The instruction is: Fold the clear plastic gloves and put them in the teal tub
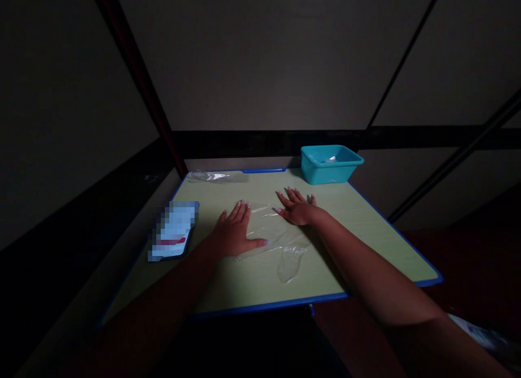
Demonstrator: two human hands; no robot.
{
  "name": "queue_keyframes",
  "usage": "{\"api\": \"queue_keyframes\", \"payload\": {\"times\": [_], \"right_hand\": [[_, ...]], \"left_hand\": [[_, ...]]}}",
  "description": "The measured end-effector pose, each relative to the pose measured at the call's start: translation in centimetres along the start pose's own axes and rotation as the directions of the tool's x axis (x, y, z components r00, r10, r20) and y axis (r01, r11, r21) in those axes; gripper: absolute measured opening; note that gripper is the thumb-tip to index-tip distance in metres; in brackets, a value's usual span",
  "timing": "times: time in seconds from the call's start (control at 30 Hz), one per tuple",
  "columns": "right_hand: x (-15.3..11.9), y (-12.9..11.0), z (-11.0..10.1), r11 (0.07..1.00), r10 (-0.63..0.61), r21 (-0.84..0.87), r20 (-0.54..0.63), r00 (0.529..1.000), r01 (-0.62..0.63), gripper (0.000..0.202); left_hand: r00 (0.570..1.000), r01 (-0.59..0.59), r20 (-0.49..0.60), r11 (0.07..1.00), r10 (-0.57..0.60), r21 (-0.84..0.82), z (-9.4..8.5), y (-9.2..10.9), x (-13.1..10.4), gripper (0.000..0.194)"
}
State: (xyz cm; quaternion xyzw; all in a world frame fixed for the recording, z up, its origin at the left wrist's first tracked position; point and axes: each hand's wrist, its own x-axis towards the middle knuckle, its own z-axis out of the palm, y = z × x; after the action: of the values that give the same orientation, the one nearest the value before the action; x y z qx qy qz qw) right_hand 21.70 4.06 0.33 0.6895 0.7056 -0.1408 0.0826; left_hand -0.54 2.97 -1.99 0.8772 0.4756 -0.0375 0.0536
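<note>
A clear plastic bag lies spread on the light table, with a loose, crumpled part reaching toward the near edge. My left hand rests flat on the bag's left side, thumb stretched out to the right. On the right side, my right hand presses down with its fingers spread toward the back of the table. Neither hand grasps anything. The bag's exact outline is hard to make out against the tabletop.
The table has a blue rim. A phone with a blurred screen lies at the left. Another clear plastic piece lies along the back edge. A turquoise basket with something clear inside stands at the back right. Dark walls surround the table.
</note>
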Motion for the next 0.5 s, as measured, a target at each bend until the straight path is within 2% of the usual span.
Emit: {"api": "queue_keyframes", "payload": {"times": [0.1, 0.2, 0.27, 0.33, 0.43, 0.5], "right_hand": [[-0.5, -0.5, -0.2, 1.0, -0.007, -0.017, -0.039, 0.999, 0.006, 0.074], [-1.2, -1.5, 0.1, 0.995, -0.092, -0.031, -0.02, 0.996, 0.091, 0.082], [-1.5, -2.3, 0.6, 0.988, -0.146, -0.054, -0.022, 0.989, 0.145, 0.088], [-1.6, -3.0, 1.3, 0.985, -0.148, -0.096, -0.075, 0.986, 0.14, 0.092], [-1.3, -3.6, 2.1, 0.991, -0.069, -0.124, -0.135, 0.988, 0.053, 0.096], [-1.2, -3.8, 2.2, 0.992, -0.045, -0.124, -0.105, 0.993, 0.031, 0.096]], "left_hand": [[0.996, 0.083, -0.031, 0.996, -0.083, 0.011, -0.6, -0.1, 0.1, 0.096], [0.981, 0.121, -0.152, 0.993, -0.117, 0.016, -1.2, 0.1, 0.1, 0.082], [0.975, 0.039, -0.218, 0.999, -0.037, 0.004, -1.5, 0.3, 0.1, 0.074], [0.967, -0.11, -0.233, 0.994, 0.105, -0.007, -1.5, 0.6, 0.1, 0.069], [0.937, -0.309, -0.182, 0.951, 0.299, -0.027, -1.2, 1.2, 0.5, 0.066], [0.925, -0.363, -0.137, 0.931, 0.354, -0.045, -0.8, 1.4, 0.9, 0.068]]}}
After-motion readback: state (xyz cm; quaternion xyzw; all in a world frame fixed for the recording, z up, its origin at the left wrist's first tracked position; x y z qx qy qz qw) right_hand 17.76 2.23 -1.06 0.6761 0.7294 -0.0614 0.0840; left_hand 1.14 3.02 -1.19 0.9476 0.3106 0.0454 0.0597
